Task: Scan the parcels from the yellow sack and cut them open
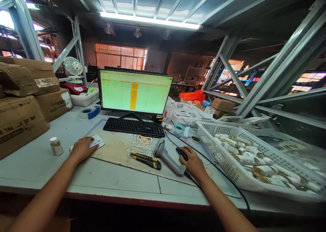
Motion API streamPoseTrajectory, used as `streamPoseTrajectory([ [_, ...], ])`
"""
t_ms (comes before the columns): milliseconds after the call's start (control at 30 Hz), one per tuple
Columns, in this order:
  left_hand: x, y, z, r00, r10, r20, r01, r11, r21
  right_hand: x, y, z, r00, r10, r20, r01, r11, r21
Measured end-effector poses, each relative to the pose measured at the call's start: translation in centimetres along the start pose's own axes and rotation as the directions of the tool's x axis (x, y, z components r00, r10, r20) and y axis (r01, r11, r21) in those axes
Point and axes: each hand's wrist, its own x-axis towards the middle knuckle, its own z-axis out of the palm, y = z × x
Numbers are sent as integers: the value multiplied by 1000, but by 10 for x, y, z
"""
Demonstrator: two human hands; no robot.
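My left hand (83, 148) lies on the desk over a white packet with a printed label (98, 142), its fingers apart. Part of the packet is hidden under the palm. Beside that hand stands a small capped bottle (56, 146). My right hand (191, 162) is wrapped over a black computer mouse (182, 154) on the desk mat (114, 150). Between both hands are a grey barcode scanner (169, 159), lying on its side, and yellow-and-black utility knives (145, 160). A black keyboard (133, 127) sits before a lit monitor (136, 91) showing a spreadsheet.
A white basket (216, 150) full of small labelled bottles (249, 157) stands at the right. Cardboard boxes (20, 123) are stacked on the left. Near the monitor are a tape dispenser (90, 112) and tape rolls (179, 128). A black cable (224, 177) crosses the right side.
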Motion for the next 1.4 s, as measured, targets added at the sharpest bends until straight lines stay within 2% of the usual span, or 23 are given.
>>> streamPoseTrajectory([
  [333,0,-2,3,1000,14,-21,-14,1000,11,-1,-8,0,996,57,-64,-61,996,-63],
  [467,6,10,5,986,121,-114,-117,992,42,-2,-12,-3,996,72,-60,-76,994,-78],
  [533,13,29,3,959,233,-164,-229,973,44,-3,-13,-4,996,74,-48,-78,993,-86],
  [600,23,59,-1,911,371,-182,-372,928,31,-3,-14,-5,997,70,-42,-74,993,-87],
  [733,50,143,-7,771,631,-87,-632,775,28,-3,-17,-6,997,69,-47,-72,994,-78],
  [867,79,232,6,694,718,50,-719,694,22,-4,-19,-6,995,88,-41,-91,994,-67],
  [933,90,268,18,665,738,110,-743,669,8,-5,-19,-6,995,86,-52,-89,994,-56],
  [1000,96,295,30,636,755,160,-764,645,-6,-5,-20,-5,995,82,-56,-84,995,-48],
  [1100,98,319,45,609,768,198,-780,625,-24,-6,-20,-6,996,74,-59,-77,996,-45],
  [1167,99,328,50,609,764,212,-776,629,-36,-6,-20,-7,995,74,-60,-77,996,-45],
  [1300,98,335,51,642,739,206,-744,665,-68,-6,-21,-10,997,70,-37,-71,997,-35],
  [1400,96,330,41,662,734,150,-729,677,-98,-6,-22,-12,998,56,-17,-56,998,-27],
])
